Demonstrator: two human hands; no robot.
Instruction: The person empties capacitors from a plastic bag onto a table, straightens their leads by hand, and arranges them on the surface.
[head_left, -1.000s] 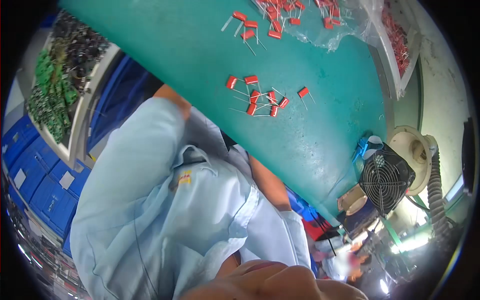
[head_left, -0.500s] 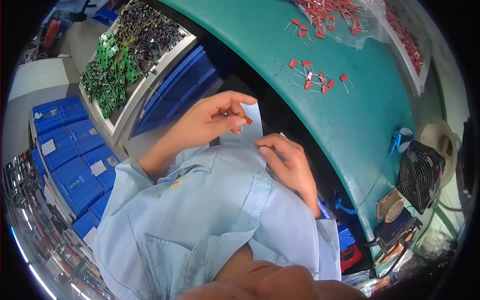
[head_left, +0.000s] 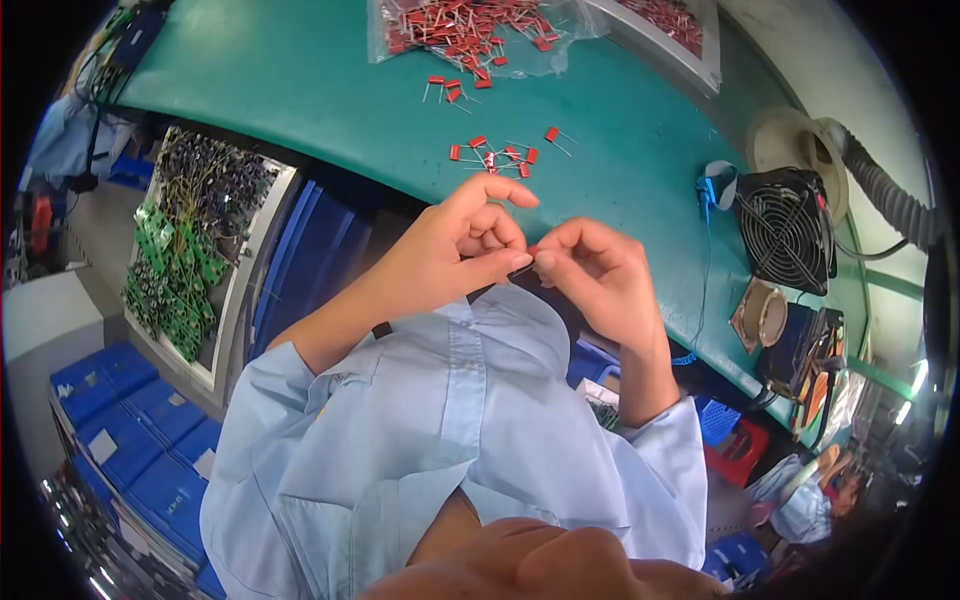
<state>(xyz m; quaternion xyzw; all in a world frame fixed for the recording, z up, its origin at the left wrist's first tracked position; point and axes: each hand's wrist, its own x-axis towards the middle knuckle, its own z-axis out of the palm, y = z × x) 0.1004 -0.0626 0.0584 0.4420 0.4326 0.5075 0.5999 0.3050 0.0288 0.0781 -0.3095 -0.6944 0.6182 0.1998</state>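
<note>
Just past the table's near edge, both hands meet in front of the chest. My left hand [head_left: 465, 240] is closed, its thumb and fingertips pinched at a small red component [head_left: 533, 250], with the index finger curved out above. From the other side, the closed fingertips of my right hand [head_left: 600, 275] touch the same component. Fingers hide most of it, and its leads cannot be made out. Beyond the hands, several red components with wire leads [head_left: 490, 158] lie loosely grouped on the green table [head_left: 330, 80], with one [head_left: 552, 134] apart to the right.
A clear bag of red components [head_left: 460, 30] and a tray [head_left: 700, 70] stand at the back. A black fan [head_left: 785, 230] sits at the right. At the left are a tray of green circuit boards [head_left: 180, 270] and blue bins [head_left: 150, 430]. Another person [head_left: 805, 500] is at lower right.
From out of sight, both hands have come into view. My right hand has risen to meet my left, which held a red component half a second ago. The view has also swung round.
</note>
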